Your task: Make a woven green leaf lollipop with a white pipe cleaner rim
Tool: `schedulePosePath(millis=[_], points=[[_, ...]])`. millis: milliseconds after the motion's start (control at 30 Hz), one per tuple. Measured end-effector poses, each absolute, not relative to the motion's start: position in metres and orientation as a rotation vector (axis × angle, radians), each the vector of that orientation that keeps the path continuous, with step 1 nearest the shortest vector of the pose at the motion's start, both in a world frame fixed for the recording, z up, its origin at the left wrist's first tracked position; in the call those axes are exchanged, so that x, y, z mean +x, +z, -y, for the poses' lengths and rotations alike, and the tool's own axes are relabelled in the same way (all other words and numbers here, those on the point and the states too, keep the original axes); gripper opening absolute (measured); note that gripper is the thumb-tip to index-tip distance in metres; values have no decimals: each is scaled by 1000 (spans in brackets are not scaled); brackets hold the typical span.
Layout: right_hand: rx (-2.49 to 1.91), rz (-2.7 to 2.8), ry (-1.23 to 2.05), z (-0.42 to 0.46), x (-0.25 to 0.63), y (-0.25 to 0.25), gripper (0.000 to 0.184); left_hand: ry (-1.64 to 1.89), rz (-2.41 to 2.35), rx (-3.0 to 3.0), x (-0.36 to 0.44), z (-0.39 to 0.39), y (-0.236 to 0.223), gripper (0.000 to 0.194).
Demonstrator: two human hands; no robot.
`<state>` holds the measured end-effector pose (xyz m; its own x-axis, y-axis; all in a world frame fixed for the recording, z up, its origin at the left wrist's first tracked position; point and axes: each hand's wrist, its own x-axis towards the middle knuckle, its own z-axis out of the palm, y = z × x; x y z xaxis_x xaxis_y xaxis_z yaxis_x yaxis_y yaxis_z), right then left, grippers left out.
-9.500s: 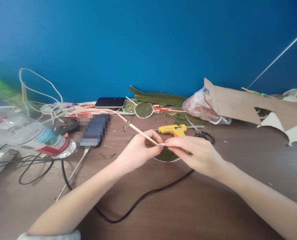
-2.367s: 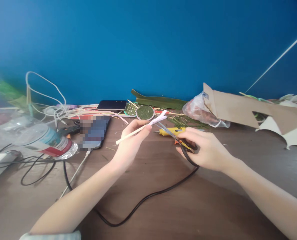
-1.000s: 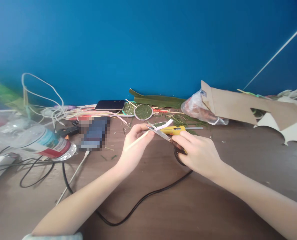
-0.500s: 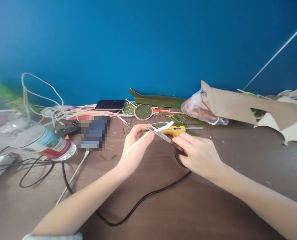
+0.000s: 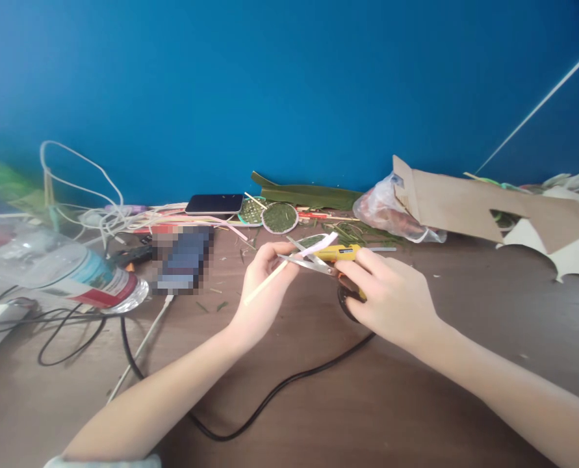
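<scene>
Between finger and thumb, my left hand (image 5: 264, 286) pinches a thin pale stick with a white strip (image 5: 322, 244) at its far end. My right hand (image 5: 391, 289) is closed round the dark handles of a pair of scissors (image 5: 318, 265). The scissor blades are spread apart and reach to my left fingertips, around the strip. Just behind the blades lies a yellow glue gun (image 5: 340, 252), partly covered by my right hand. A round green disc with a pale rim (image 5: 279, 218) rests beyond my left hand.
Left are a plastic bottle (image 5: 94, 273), a phone (image 5: 184, 260) and tangled white cables (image 5: 108, 214). Along the blue wall lie another phone (image 5: 214, 204), a long green leaf (image 5: 308, 195), a plastic bag (image 5: 391, 211) and cut cardboard (image 5: 455, 201). A black cord (image 5: 279, 388) curves across the table.
The scissor blades have opened wider, and my right fingers have spread on the handles. The white strip has tilted slightly upward. My left hand has barely moved.
</scene>
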<state>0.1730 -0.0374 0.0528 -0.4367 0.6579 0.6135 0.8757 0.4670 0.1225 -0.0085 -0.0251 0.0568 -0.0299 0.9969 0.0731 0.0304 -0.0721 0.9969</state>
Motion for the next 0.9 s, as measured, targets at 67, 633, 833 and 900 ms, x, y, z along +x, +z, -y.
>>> schedulePosePath(millis=[67,633,833,900], points=[[-1285,2239,-581,37,173,53,17,1257,-1231,1283,-8,25,57,18],[-1258,2241,-516,40,170,48,16,1224,-1088,1331,-4,30,49,15],[-1250,2237,-515,39,171,47,17,1224,-1084,1338,-5,29,44,17],[-1255,2237,-511,39,171,46,16,1224,-1083,1342,-5,29,43,18]])
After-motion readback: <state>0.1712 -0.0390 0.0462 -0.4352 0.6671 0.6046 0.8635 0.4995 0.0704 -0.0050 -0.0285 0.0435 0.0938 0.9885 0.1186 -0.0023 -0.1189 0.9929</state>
